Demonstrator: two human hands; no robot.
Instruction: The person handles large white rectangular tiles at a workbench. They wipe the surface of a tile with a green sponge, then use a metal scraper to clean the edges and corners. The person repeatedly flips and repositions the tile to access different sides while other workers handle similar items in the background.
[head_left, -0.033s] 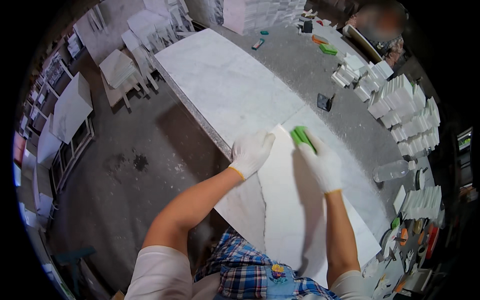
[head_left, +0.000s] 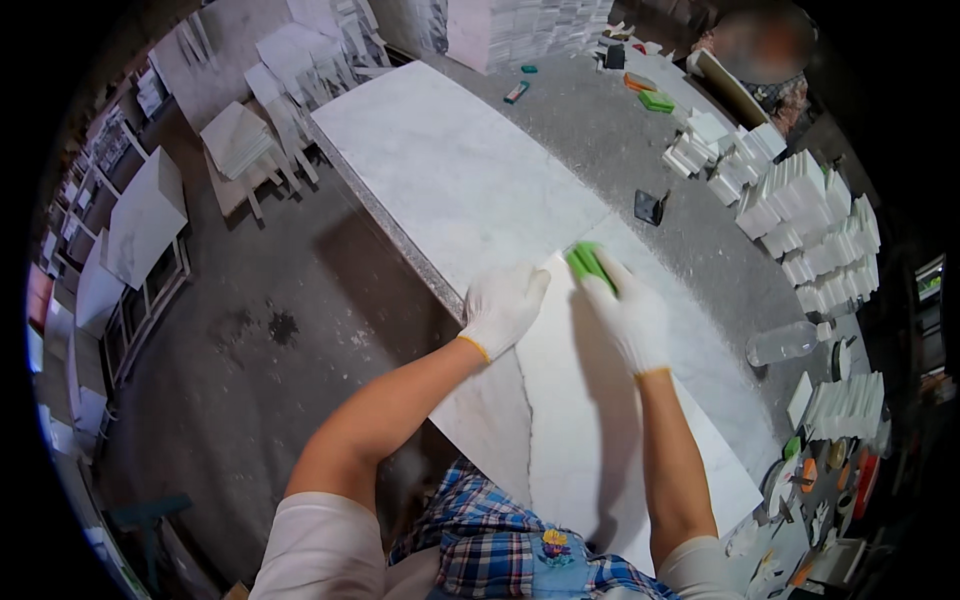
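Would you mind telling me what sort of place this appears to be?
Probably a stone or tile workshop: a long white marble slab on the dusty grey workbench, stacks of white cut tiles, and gloved hands pressing a green rubbing block on a slab.

Green block (head_left: 588, 264) mostly hidden under right hand (head_left: 632, 318), centre frame. Blurred patch upper right. Small bits lower right too tiny to ID.

Two gloved hands: left (head_left: 503, 308), right (head_left: 630, 318); one green block (head_left: 588, 264); one clear bottle (head_left: 783, 343); one white slab (head_left: 600, 440).
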